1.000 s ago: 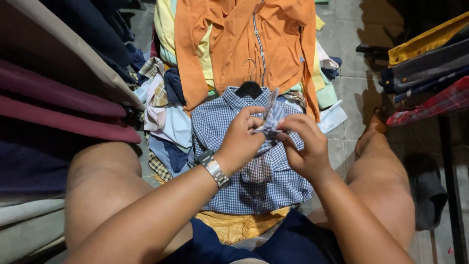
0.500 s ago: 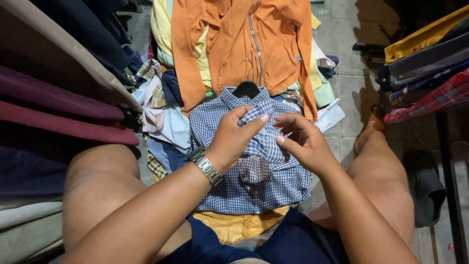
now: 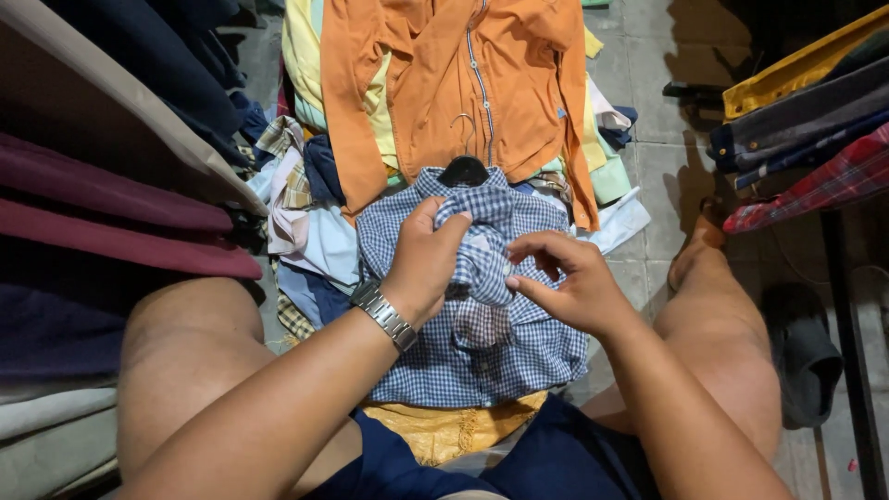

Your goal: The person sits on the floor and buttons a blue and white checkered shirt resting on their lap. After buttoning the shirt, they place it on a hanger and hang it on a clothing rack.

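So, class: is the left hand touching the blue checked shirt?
Touching. The head view shows the left hand with its fingers curled around a bunched fold at the front of the blue checked shirt.

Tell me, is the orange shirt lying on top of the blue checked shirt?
No, the blue checked shirt overlaps the orange shirt.

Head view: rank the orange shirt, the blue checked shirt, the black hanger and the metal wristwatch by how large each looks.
1. orange shirt, partly cut off by the frame's top edge
2. blue checked shirt, partly covered by both hands
3. and 4. black hanger and metal wristwatch: too alike to rank; the hanger is mostly hidden.
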